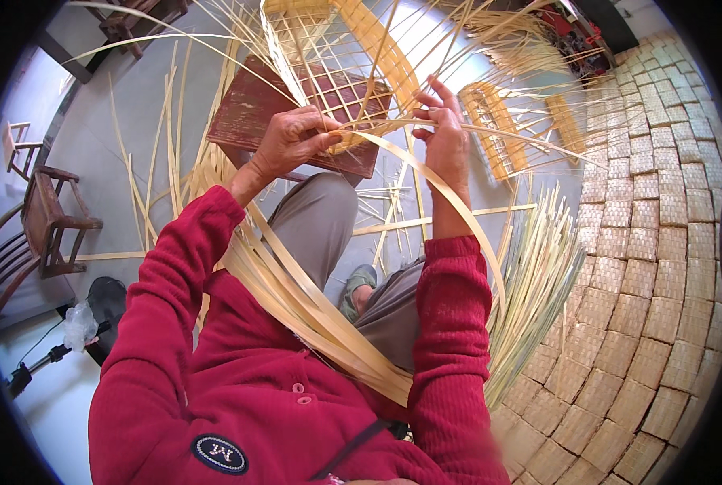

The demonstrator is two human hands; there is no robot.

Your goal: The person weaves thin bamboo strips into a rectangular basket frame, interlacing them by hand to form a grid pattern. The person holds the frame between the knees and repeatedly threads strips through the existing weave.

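Note:
A partly woven bamboo basket [326, 78] with an open lattice and long loose ends leans over a worn red wooden stool [252, 109] in front of my knees. My left hand [300, 137] is closed, thumb and fingers pinching a bamboo strip at the basket's near corner. My right hand [446, 133] is raised to the right of that corner, its fingers apart beside thin strips that run past the fingertips. A wide pale strip [426, 167] curves from the corner down past my right forearm. More wide strips [312, 311] lie across my lap.
A bundle of thin greenish strips [531, 299] stands by my right arm. Woven pieces [490, 129] lie beyond it. Stacks of woven bamboo blocks [644, 242] fill the right side. Wooden chairs [50, 214] stand left. Cut strips [389, 206] litter the floor.

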